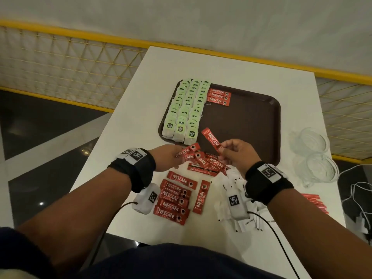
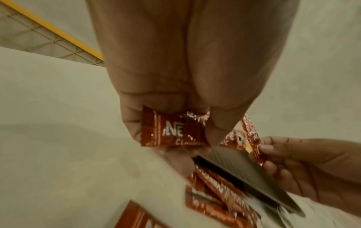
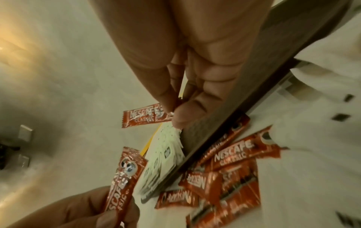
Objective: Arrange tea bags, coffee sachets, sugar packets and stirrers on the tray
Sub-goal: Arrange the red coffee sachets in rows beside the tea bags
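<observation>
A brown tray (image 1: 251,125) sits on the white table (image 1: 141,93). Three rows of green tea bags (image 1: 187,109) fill its left side, with three red coffee sachets (image 1: 219,96) beside them at the far end. My left hand (image 1: 169,158) grips a bunch of red sachets (image 1: 188,153) at the tray's near edge; the left wrist view shows these sachets (image 2: 171,132) pinched in my fingers. My right hand (image 1: 235,153) pinches one red sachet (image 1: 212,139) by its end above the tray's near edge; this sachet (image 3: 144,115) shows in the right wrist view.
Loose red sachets (image 1: 175,198) lie on the table near me. White sugar packets (image 1: 231,190) are heaped under my right wrist. Red stirrers (image 1: 316,200) lie at the right. Two clear glass bowls (image 1: 310,141) and white cables (image 1: 358,190) sit at the right edge. A yellow railing (image 1: 60,37) stands beyond.
</observation>
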{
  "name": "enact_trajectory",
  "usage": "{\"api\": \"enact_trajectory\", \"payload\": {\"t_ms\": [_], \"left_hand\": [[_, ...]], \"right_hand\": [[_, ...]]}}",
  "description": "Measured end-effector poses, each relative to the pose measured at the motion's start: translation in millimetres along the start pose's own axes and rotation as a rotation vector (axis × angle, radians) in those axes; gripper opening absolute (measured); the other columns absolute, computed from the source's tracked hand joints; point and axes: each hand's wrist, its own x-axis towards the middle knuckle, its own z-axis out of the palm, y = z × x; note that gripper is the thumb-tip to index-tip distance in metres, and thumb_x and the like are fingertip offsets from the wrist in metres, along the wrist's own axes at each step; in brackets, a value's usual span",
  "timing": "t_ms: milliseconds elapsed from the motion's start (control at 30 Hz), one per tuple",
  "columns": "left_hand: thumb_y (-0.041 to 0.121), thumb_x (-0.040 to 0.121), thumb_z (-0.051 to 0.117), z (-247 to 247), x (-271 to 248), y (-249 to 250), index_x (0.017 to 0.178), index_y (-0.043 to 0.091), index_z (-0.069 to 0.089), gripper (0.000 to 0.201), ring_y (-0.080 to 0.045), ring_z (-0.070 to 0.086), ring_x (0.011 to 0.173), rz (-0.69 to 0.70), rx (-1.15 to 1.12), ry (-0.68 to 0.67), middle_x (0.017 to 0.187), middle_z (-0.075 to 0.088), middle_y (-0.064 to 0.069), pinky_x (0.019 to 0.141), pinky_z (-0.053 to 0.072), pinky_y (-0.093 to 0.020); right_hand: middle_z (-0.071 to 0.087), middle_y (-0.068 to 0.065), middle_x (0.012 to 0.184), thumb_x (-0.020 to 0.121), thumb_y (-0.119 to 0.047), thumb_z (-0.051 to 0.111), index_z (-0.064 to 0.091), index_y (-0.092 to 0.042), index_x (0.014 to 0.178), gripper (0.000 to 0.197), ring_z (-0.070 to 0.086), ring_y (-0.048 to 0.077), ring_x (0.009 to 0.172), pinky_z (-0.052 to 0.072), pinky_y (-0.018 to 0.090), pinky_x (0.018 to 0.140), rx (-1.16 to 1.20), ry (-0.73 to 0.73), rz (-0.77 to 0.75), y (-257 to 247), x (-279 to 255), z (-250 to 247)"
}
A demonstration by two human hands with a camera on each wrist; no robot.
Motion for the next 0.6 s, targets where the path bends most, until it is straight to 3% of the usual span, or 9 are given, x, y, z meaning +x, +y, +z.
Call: {"api": "enact_trajectory", "payload": {"t_ms": [67, 133, 267, 367, 433, 500, 600], "left_hand": [[0.023, 0.102, 0.044, -10.3, 4.0, 1.4, 0.106, 0.014, 0.052, 0.012, -0.012, 0.066, 0.085, -0.029, -0.196, 0.019, 0.101, 0.062, 0.003, 0.06, 0.045, -0.017], [0.019, 0.102, 0.043, -20.6, 8.8, 6.0, 0.106, 0.01, 0.05, 0.013, -0.011, 0.064, 0.073, -0.055, -0.366, 0.051, 0.099, 0.067, -0.002, 0.05, 0.042, -0.018], [0.013, 0.1, 0.04, -37.6, 24.4, 21.3, 0.084, 0.012, 0.043, 0.016, -0.009, 0.038, 0.047, -0.041, -0.571, 0.196, 0.063, 0.05, 0.0, 0.043, 0.032, -0.019], [0.016, 0.1, 0.043, -48.0, 42.0, 28.9, 0.087, 0.013, 0.042, 0.013, -0.01, 0.028, 0.048, -0.022, -0.767, 0.228, 0.062, 0.039, 0.003, 0.048, 0.025, -0.024], [0.032, 0.099, 0.052, -53.2, 52.0, 30.8, 0.095, 0.016, 0.044, 0.019, -0.011, 0.025, 0.051, 0.013, -0.831, 0.225, 0.061, 0.034, 0.006, 0.049, 0.024, -0.026], [0.045, 0.094, 0.06, -57.0, 60.7, 32.4, 0.096, 0.019, 0.047, 0.029, -0.011, 0.024, 0.051, 0.047, -0.786, 0.24, 0.06, 0.03, 0.006, 0.049, 0.027, -0.026], [0.046, 0.09, 0.065, -60.1, 73.2, 34.4, 0.092, 0.019, 0.051, 0.03, -0.01, 0.029, 0.051, 0.041, -0.716, 0.279, 0.059, 0.033, 0.006, 0.051, 0.033, -0.025]], "right_hand": [[0.069, 0.012, 0.09, 0.095, -0.007, 0.059, 0.062, -0.003, 0.106, 0.013, 0.067, 0.017, 0.068, 0.057, 0.029, 0.065, 0.067, 0.006, 0.009, -5.9, 5.7, -4.9], [0.07, 0.01, 0.092, 0.096, -0.009, 0.057, 0.06, -0.006, 0.108, 0.012, 0.068, 0.016, 0.068, 0.056, 0.027, 0.063, 0.118, -0.001, 0.022, -13.5, 10.6, -9.4], [0.069, 0.006, 0.088, 0.097, -0.012, 0.057, 0.062, -0.01, 0.107, 0.012, 0.067, 0.014, 0.069, 0.056, 0.029, 0.068, 0.123, -0.028, 0.016, -25.8, 22.7, -14.8], [0.069, 0.006, 0.086, 0.096, -0.009, 0.058, 0.064, -0.01, 0.105, 0.011, 0.067, 0.015, 0.069, 0.056, 0.03, 0.069, 0.145, -0.01, 0.0, -32.1, 33.2, -14.6], [0.069, 0.007, 0.086, 0.095, -0.008, 0.059, 0.065, -0.011, 0.103, 0.01, 0.067, 0.016, 0.069, 0.056, 0.03, 0.068, 0.161, 0.01, -0.004, -35.9, 40.6, -14.2], [0.069, 0.007, 0.086, 0.095, -0.008, 0.059, 0.065, -0.012, 0.102, 0.01, 0.068, 0.017, 0.07, 0.056, 0.031, 0.068, 0.168, 0.03, -0.007, -39.1, 47.2, -14.4], [0.069, 0.006, 0.084, 0.095, -0.006, 0.058, 0.066, -0.012, 0.1, 0.011, 0.067, 0.015, 0.069, 0.057, 0.029, 0.068, 0.151, 0.037, -0.025, -42.8, 54.0, -15.4]]}}
